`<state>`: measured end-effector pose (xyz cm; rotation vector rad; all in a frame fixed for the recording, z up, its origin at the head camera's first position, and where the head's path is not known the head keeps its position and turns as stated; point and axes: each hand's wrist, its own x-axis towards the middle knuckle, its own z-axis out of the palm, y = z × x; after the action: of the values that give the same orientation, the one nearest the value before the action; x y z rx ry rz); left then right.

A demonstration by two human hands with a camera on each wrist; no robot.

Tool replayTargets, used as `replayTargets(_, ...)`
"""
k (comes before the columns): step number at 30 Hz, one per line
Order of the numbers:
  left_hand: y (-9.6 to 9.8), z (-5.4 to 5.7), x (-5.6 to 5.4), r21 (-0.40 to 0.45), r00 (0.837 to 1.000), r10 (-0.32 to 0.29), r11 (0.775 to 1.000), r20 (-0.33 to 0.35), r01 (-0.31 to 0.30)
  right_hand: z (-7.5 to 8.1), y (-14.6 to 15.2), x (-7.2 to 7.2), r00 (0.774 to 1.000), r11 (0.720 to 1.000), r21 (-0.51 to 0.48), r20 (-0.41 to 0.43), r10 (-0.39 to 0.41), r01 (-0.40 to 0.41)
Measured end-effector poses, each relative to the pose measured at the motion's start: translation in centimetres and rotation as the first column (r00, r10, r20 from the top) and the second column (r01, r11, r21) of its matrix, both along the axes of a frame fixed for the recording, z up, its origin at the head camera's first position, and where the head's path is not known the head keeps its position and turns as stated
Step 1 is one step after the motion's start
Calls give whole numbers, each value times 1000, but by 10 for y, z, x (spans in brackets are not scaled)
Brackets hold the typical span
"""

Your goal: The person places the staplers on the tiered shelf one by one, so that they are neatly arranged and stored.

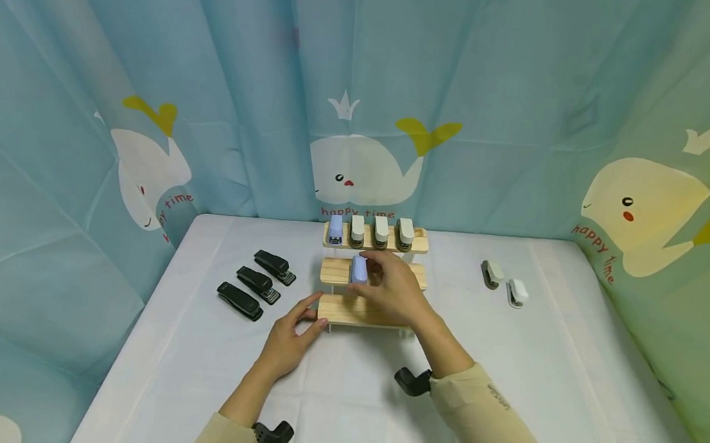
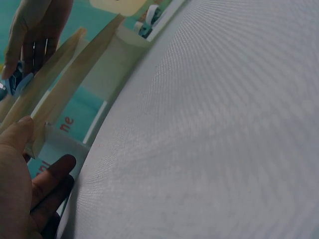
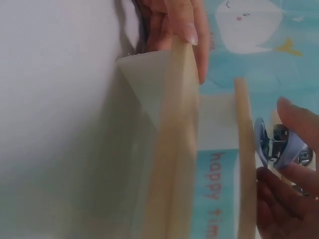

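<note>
A tiered wooden stand (image 1: 354, 310) with three shelves is in the middle of the table. My right hand (image 1: 390, 287) pinches a small light-blue stapler (image 1: 359, 270) between thumb and fingers at the middle shelf. In the right wrist view the metal inside of this blue stapler (image 3: 279, 144) faces the camera, close over the shelf. My left hand (image 1: 288, 338) holds the left end of the bottom shelf, thumb at its front corner and index finger farther back. On the top shelf one blue stapler (image 1: 335, 229) stands left of three white staplers (image 1: 381, 231) in a row.
To the left of the stand, three black staplers (image 1: 256, 284) lie slanted on the white tablecloth (image 1: 192, 375). Two more small staplers, a white one (image 1: 517, 293) and a white-and-dark one (image 1: 492, 274), are on the right. A blue whale-print curtain (image 1: 501, 108) hangs behind.
</note>
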<state>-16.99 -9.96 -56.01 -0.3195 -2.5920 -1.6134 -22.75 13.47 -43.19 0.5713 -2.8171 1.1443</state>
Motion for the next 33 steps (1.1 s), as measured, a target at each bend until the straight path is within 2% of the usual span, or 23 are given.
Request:
replayTargets(14,0,0,-1,8,1000,-4,1000,5,4,-2,-7,0,999,997,78,-38,-27,30)
replayTargets(33,-1,-1,-1,20,1000,-17,1000,-6,17,-6,-14,2,995,991,108,-66,-70,77)
